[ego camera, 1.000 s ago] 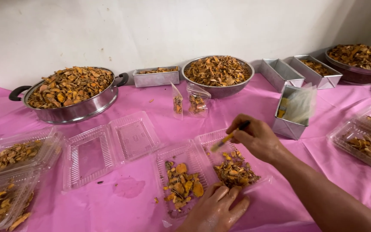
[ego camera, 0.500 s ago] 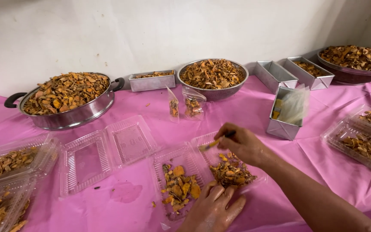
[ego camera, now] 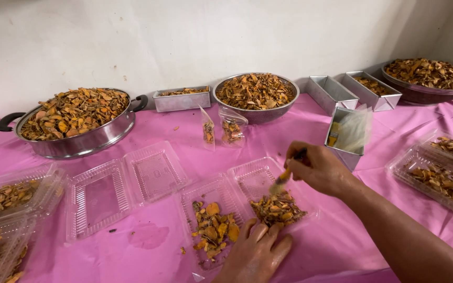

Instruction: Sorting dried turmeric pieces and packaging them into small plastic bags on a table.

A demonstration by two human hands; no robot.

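Observation:
My right hand (ego camera: 318, 169) holds a small brush (ego camera: 284, 178) with a dark handle and pale bristles, its tip down on a pile of dried orange slices (ego camera: 278, 207). The pile lies in one half of an open clear plastic clamshell container (ego camera: 247, 175); the other half holds more orange slices (ego camera: 213, 230). My left hand (ego camera: 255, 254) rests flat on the container's near edge, fingers touching the slices.
An empty open clamshell (ego camera: 124, 186) lies to the left, filled clamshells at far left (ego camera: 6, 196) and right (ego camera: 441, 175). At the back stand a handled pan (ego camera: 74, 123), a mesh bowl (ego camera: 255, 94), several metal tins (ego camera: 182, 99), two small bags (ego camera: 224, 128) and a large bowl (ego camera: 428, 78).
My right hand has brought the brush down and leftward onto the slice pile. My left hand has stayed at the container's edge. The view has shifted slightly.

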